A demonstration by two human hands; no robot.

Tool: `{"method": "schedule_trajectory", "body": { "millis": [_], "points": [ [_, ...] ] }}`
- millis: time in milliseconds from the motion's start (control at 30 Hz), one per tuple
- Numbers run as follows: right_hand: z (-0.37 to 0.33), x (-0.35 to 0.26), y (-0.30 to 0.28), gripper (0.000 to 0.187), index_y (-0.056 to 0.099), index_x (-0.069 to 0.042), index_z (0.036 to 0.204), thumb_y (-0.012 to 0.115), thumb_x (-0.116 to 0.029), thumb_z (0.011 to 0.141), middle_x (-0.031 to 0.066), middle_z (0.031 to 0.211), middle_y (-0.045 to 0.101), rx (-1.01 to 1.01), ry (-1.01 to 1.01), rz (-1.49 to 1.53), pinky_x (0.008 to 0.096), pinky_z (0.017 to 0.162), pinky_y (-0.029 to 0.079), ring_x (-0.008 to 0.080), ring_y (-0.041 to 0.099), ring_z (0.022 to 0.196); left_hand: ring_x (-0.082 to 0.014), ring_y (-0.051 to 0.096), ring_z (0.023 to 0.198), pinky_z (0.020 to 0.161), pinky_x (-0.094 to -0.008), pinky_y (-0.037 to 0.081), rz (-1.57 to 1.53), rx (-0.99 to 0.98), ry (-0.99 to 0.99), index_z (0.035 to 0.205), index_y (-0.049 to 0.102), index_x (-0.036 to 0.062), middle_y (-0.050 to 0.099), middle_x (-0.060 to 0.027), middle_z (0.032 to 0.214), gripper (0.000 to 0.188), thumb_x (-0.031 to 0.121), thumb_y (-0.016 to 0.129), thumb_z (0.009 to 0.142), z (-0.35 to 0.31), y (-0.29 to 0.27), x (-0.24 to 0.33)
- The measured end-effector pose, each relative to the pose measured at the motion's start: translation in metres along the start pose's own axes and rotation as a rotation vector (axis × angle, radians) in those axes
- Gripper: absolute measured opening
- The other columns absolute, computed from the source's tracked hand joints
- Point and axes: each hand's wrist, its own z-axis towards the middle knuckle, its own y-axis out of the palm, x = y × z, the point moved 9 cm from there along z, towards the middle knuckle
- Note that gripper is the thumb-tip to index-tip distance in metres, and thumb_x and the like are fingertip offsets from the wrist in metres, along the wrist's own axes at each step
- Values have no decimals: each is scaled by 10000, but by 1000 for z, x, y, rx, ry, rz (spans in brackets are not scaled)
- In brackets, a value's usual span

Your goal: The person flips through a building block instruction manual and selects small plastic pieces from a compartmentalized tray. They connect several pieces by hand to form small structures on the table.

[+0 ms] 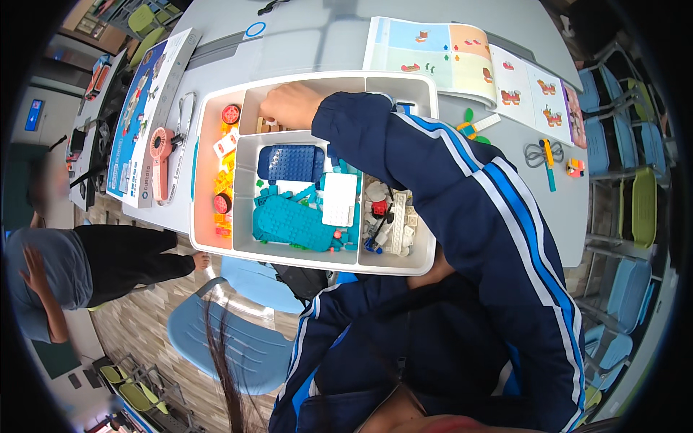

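Note:
A white sorting tray [317, 261] with several compartments of building bricks lies before me. My right hand [292, 103] reaches across into its far compartment, fingers curled down at brown bricks [268, 127]; the fingertips and anything in them are hidden. Just under the tray's near right edge shows part of my left hand [433, 270], its fingers out of sight. In the middle compartment are a dark blue plate [291, 163], a teal rounded plate [292, 222] and a white plate [338, 199]. Orange and yellow bricks [224, 177] fill the left compartment, white and grey pieces [393, 224] the right.
An instruction booklet [465, 61] is spread beyond the tray. To its right lie a small yellow, white and green build [473, 128] and a yellow-and-teal tool [548, 162]. A pink handheld fan [160, 162] and a blue box [144, 115] lie left. A person [54, 267] stands left.

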Motion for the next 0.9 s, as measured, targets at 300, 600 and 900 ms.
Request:
{"method": "schedule_trajectory", "body": {
  "millis": [300,600,900],
  "points": [
    [-59,-18,-112,44,691,-87,781,654,-110,785,91,800,619,194,-89,-301,367,757,512,288,618,836,-292,569,919,891,-424,449,11,32,-64,1034,672,40,593,-93,902,254,102,720,792,5,6,-11],
    [-267,24,-266,87,650,10,938,641,-61,889,80,929,679,150,547,439,277,789,493,168,655,897,-294,562,904,885,-400,425,-41,-2,-6,946,681,41,604,-86,853,204,40,737,750,15,11,0],
    [-404,-2,-206,215,705,-2,1046,706,1,831,116,982,687,327,879,503,285,798,507,194,651,864,-282,564,929,841,-380,440,-26,22,-36,950,694,37,581,-86,935,262,18,772,701,14,12,-3]
  ]
}}
